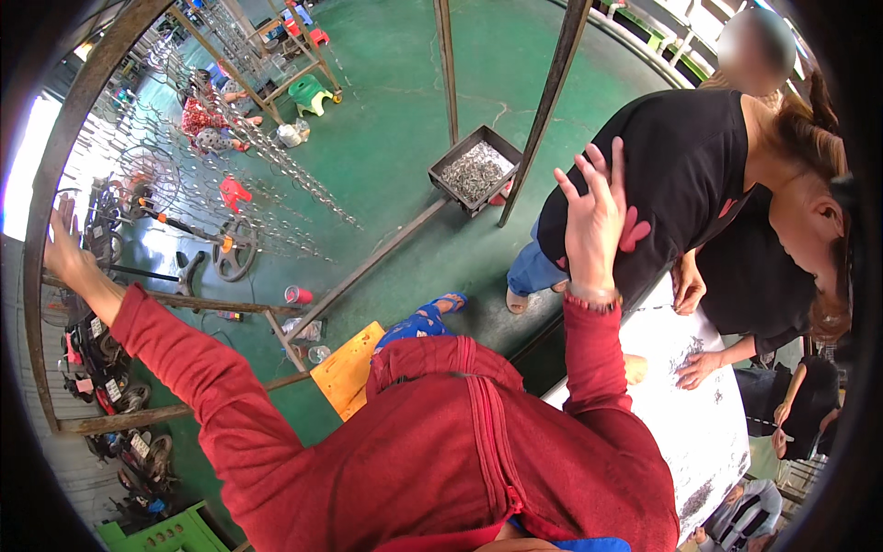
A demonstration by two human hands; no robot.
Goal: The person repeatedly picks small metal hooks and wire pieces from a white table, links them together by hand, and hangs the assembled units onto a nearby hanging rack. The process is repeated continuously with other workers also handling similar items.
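Observation:
My left hand (72,253) is stretched out to the far left, fingers apart, beside a brown post of a tall frame (41,340); whether it touches the post I cannot tell. My right hand (593,225) is raised with its fingers spread and nothing in it, in front of a co-worker's black shirt (676,138). Rows of small shiny pieces on hanging strands (276,152) are suspended beyond the frame. Past my lap, a dark square tray (501,143) holds many small metal pieces.
To my right, co-workers sit at a white table (727,405) scattered with small dark pieces. A yellow wooden seat (345,373) stands by my leg. Motorbikes (106,340) line the left side. A green stool (310,94) and another person (207,115) are farther back.

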